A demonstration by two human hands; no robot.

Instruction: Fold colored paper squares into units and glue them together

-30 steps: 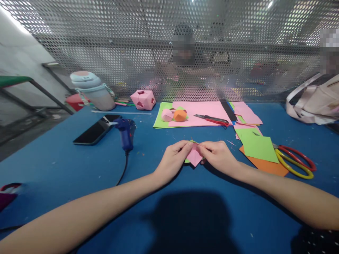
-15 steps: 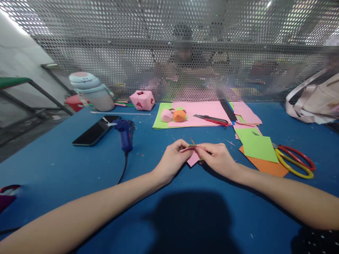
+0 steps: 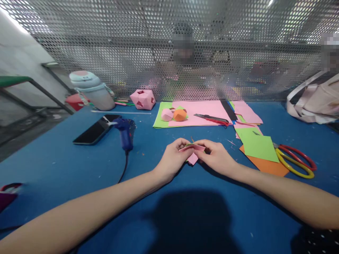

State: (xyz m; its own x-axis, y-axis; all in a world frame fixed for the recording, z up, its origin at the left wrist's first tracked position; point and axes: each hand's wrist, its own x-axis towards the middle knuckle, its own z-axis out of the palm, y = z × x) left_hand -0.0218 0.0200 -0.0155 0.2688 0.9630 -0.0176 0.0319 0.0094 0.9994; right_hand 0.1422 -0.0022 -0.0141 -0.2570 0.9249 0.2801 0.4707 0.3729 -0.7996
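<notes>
Between my two hands is a small folded piece of pink and green paper [image 3: 193, 159], held just above the blue table [image 3: 148, 218]. My left hand [image 3: 175, 155] pinches its left side with thumb and fingers. My right hand [image 3: 215, 155] grips the opposite side, thumb in front. Fingertips behind the paper are partly hidden. Beyond my hands, a pink paper ball [image 3: 166, 115] and an orange one [image 3: 180, 115] rest on pink and green sheets [image 3: 203, 107], beside a red-handled utility knife [image 3: 211, 118].
On the left lie a blue glue gun [image 3: 124, 135] with its cord and a phone [image 3: 96, 130]. A bottle [image 3: 92, 90] and a pink paper polyhedron [image 3: 143, 99] stand behind. At right are green paper squares [image 3: 259, 148] and scissors [image 3: 296, 162]. A perforated metal screen [image 3: 127, 53] borders the back.
My fingers have shifted slightly on the folded paper, and its pink top edge shows a little more. Both hands keep hold of it.
</notes>
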